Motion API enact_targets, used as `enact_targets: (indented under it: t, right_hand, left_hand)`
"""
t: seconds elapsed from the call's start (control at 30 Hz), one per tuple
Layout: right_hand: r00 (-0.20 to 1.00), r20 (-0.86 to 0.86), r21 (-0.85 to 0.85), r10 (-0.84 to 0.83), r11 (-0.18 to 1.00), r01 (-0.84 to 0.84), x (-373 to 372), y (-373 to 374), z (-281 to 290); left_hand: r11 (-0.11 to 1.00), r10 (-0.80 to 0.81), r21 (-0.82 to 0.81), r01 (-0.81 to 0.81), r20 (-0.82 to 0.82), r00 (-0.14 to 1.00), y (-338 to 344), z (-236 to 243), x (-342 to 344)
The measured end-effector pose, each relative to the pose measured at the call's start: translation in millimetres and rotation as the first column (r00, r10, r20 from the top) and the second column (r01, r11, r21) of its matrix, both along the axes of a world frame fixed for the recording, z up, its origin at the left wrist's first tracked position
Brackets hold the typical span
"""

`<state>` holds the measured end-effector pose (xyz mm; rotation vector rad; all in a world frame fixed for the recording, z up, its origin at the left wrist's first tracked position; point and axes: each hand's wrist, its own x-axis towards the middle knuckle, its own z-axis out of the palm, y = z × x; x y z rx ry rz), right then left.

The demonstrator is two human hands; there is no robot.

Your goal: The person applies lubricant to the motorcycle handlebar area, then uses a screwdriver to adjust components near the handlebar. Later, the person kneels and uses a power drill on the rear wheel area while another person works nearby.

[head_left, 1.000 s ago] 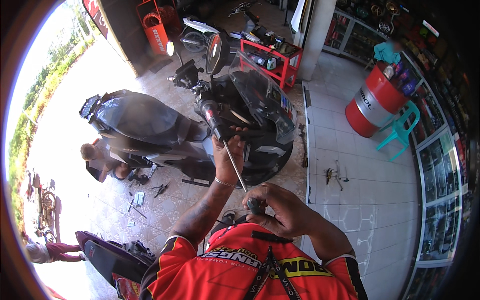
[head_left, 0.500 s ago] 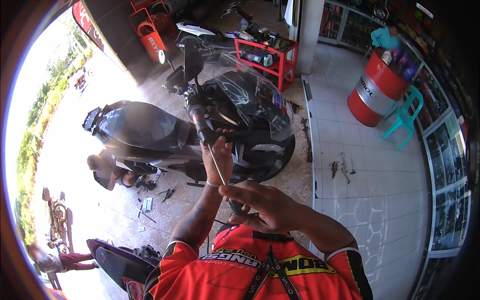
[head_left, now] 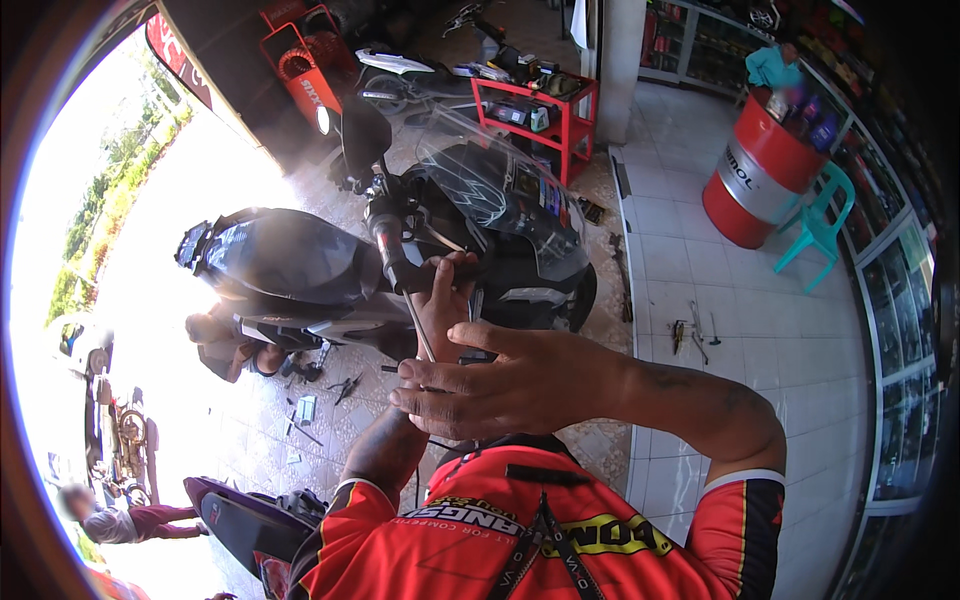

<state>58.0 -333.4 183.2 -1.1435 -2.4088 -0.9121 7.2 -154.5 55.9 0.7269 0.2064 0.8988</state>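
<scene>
The screwdriver's thin metal shaft [head_left: 419, 328] runs from the end of the black handlebar grip [head_left: 403, 272] back to my right hand [head_left: 500, 378]. That hand lies across the screwdriver's handle end, its fingers long and bent over it; the handle is mostly hidden. My left hand [head_left: 440, 300] is up at the grip's outer end, fingertips curled near the lever, partly covered by the right hand. Both hands work beside the dark motor scooter [head_left: 300, 255], which has a clear windshield [head_left: 510, 190].
A person [head_left: 235, 345] crouches beyond the scooter, near loose tools [head_left: 305, 412]. A red tool cart [head_left: 570, 125] stands behind. At right are a red-and-white drum [head_left: 755, 180], a green chair [head_left: 825, 220] and tools on the tiles [head_left: 690, 330]. Another scooter [head_left: 245, 520] is at lower left.
My right hand has turned and moved forward and left, its fingers now stretched across the screwdriver's handle. The shaft is steeper and less of it shows. My left hand stays at the grip.
</scene>
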Motion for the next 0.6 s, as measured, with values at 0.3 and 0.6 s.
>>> enact_targets:
  t: [0.3, 0.6]
  right_hand:
    - [0.995, 0.026, -0.042, 0.099, 0.994, -0.098, 3, 10, 7]
    - [0.991, 0.023, 0.011, 0.132, 0.991, -0.132, 3, 12, 5]
  left_hand:
    - [1.0, 0.028, 0.01, -0.027, -0.028, 0.999, -4, -3, 3]
    - [0.999, 0.05, -0.004, -0.05, -0.026, 0.998, -7, 3, 6]
